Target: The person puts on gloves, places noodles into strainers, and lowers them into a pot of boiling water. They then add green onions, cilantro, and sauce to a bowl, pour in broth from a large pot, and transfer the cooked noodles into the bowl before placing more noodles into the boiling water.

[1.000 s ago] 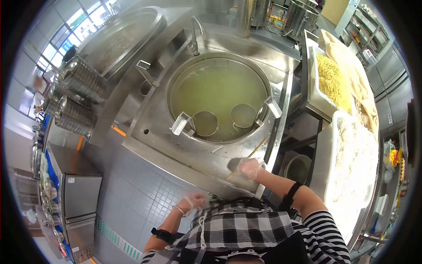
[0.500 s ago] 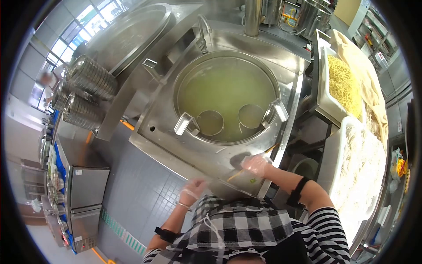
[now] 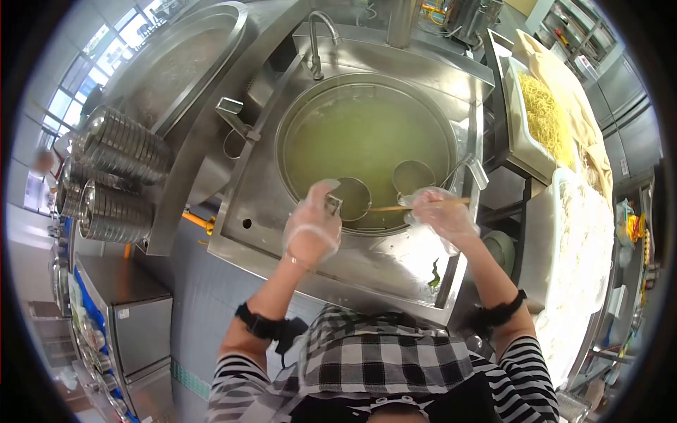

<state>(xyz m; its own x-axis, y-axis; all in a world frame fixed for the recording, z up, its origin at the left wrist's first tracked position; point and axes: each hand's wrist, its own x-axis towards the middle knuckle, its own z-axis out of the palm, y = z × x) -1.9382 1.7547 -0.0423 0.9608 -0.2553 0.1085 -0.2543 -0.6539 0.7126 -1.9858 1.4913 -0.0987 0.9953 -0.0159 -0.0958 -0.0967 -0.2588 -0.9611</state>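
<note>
A large round pot point(image 3: 280, 144) of cloudy greenish water is set into the steel counter. Two round noodle strainers hang inside its near rim. My gloved left hand point(image 3: 312, 222) is closed around the handle of the left noodle strainer point(image 3: 355, 201). In my gloved right hand point(image 3: 444, 215) are wooden chopsticks point(image 3: 384, 209), their tips pointing left over that strainer's rim. Just beyond the right hand sits the right noodle strainer point(image 3: 414, 175), its handle point(image 3: 477, 171) resting outside the pot. What lies in the strainers cannot be made out.
Trays of yellow noodles point(image 3: 543, 116) and pale noodles point(image 3: 571, 247) stand to the right. A faucet point(image 3: 317, 49) rises behind the pot. Stacked metal bowls point(image 3: 116, 211) and a second big pot point(image 3: 233, 49) are on the left. A green scrap point(image 3: 434, 273) lies on the counter.
Both hands have moved forward to the pot. My left hand has taken hold of the left strainer's handle. My right hand has lifted the chopsticks from the counter and holds them over the pot.
</note>
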